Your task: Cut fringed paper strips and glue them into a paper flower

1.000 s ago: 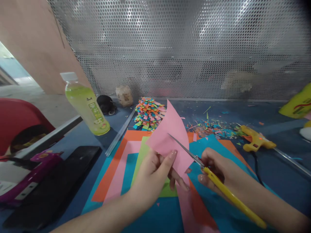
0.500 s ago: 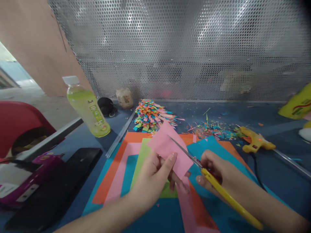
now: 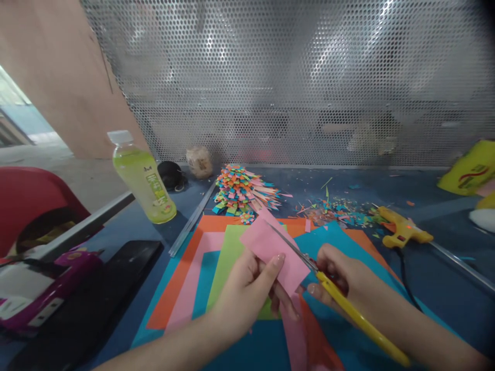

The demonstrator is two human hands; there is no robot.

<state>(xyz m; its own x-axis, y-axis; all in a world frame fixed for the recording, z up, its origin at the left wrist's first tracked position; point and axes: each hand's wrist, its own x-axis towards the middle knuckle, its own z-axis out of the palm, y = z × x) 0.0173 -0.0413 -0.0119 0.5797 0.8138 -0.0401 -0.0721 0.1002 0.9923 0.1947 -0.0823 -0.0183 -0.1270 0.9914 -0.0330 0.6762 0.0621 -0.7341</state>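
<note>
A small pink paper square [image 3: 266, 242] is pinched between the thumb and fingers of my left hand [image 3: 251, 288]. My right hand [image 3: 340, 273] grips yellow-handled scissors [image 3: 359, 317], whose metal blades lie across the pink paper, pointing up and left. Beneath both hands, large coloured sheets in blue, orange, pink and green [image 3: 222, 257] overlap on the dark table. Just behind the pink paper stands a cone-shaped pile of colourful paper strips [image 3: 240, 190], with a small paper flower [image 3: 247, 218] at its front.
Paper scraps [image 3: 342, 210] lie scattered at the back right, near a yellow glue gun [image 3: 404, 226]. To the left are a green drink bottle [image 3: 145, 183], a clear ruler [image 3: 191, 221], a black phone-like slab [image 3: 112, 288] and a purple object [image 3: 50, 291]. A perforated metal panel [image 3: 270, 67] rises behind.
The view has tilted slightly, so the scene sits lower. Both hands remain on the paper and scissors, and the blades sit a little closer along the pink square's upper right edge.
</note>
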